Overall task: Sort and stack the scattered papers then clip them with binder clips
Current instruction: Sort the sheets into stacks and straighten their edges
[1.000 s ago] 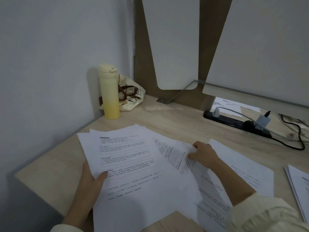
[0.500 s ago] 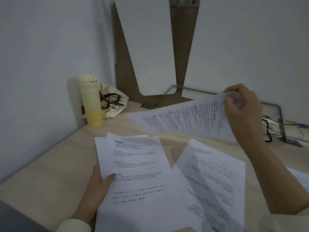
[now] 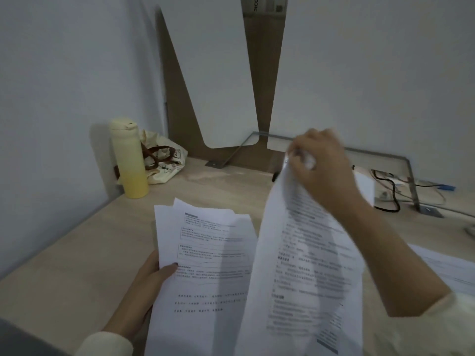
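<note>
My left hand [image 3: 144,286] grips the left edge of a small stack of printed papers [image 3: 205,258], thumb on the top sheet, low over the wooden desk [image 3: 77,253]. My right hand [image 3: 321,165] pinches the top corner of a single printed sheet [image 3: 305,265], which hangs down, blurred, and overlaps the stack's right side. More printed sheets [image 3: 449,268] lie on the desk at the right edge. No binder clips are visible.
A yellow bottle [image 3: 128,160] and a cloth bag [image 3: 164,160] stand in the back left corner by the wall. Cables and a power strip [image 3: 390,191] lie at the back right, behind a metal bracket [image 3: 411,181]. White panels rise behind the desk.
My right hand lifted one sheet off the desk, raised it, and now swings it down toward the stack in my left hand. The camera view shifted left and closer.
</note>
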Available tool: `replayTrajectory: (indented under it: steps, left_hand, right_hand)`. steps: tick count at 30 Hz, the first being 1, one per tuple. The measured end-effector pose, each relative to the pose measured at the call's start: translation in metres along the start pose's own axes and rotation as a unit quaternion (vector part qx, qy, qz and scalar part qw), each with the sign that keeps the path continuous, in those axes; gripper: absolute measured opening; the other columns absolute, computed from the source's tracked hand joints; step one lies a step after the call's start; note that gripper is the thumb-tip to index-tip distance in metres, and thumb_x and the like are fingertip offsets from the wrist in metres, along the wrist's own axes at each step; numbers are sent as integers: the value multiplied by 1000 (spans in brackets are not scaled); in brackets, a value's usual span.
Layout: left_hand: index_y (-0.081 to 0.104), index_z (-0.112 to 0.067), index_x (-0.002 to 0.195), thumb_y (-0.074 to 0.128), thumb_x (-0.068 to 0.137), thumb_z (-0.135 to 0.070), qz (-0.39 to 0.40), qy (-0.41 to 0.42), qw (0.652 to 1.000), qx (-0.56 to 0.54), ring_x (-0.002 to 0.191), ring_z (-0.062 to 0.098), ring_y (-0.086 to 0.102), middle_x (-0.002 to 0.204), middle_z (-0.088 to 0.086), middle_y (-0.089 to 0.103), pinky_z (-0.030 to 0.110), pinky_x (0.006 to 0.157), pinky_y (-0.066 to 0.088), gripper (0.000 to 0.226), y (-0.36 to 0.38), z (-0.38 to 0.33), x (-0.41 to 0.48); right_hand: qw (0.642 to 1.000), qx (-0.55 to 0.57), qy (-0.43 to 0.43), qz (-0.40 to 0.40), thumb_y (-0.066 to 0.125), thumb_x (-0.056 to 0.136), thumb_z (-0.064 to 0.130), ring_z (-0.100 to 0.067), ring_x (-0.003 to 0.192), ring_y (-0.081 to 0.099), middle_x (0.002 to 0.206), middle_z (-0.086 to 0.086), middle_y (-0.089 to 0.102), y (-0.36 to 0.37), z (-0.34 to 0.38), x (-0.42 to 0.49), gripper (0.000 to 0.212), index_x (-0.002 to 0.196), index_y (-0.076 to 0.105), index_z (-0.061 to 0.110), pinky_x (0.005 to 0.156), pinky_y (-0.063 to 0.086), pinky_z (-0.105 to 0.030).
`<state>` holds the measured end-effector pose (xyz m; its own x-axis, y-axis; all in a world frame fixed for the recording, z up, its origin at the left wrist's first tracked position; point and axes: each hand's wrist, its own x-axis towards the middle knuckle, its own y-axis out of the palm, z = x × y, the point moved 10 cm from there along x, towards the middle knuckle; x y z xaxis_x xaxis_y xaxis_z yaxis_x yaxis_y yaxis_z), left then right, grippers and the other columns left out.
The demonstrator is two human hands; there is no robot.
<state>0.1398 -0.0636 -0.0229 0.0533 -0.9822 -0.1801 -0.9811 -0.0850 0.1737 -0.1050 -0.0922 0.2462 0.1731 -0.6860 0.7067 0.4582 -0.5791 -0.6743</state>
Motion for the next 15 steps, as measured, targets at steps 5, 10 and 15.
replayTrajectory:
  steps: [5,10,15]
  left_hand:
    - [52,-23,126,48,92,-11,20,-16,999,-27,100,29,68,115,7,69,43,82,53,36,9,4,3]
    - [45,-28,131,51,89,-37,-6,-7,1000,15,109,18,59,122,-5,61,41,101,44,44,10,5,12]
    - [40,-21,122,60,86,-13,-43,34,992,117,100,14,55,106,-9,55,17,77,45,42,5,6,20]
  right_hand:
    - [981,-59,-151,109,54,81,11,-27,83,56,79,-7,63,118,64,-22,16,85,70,12,78,42,-33]
    - [973,-12,-161,164,70,62,1,-28,70,59,70,-6,61,196,83,-47,21,79,72,15,69,50,-32]
    - [967,93,-82,223,51,89,15,-24,111,47,121,-8,54,225,77,-51,37,125,55,20,95,34,-30]
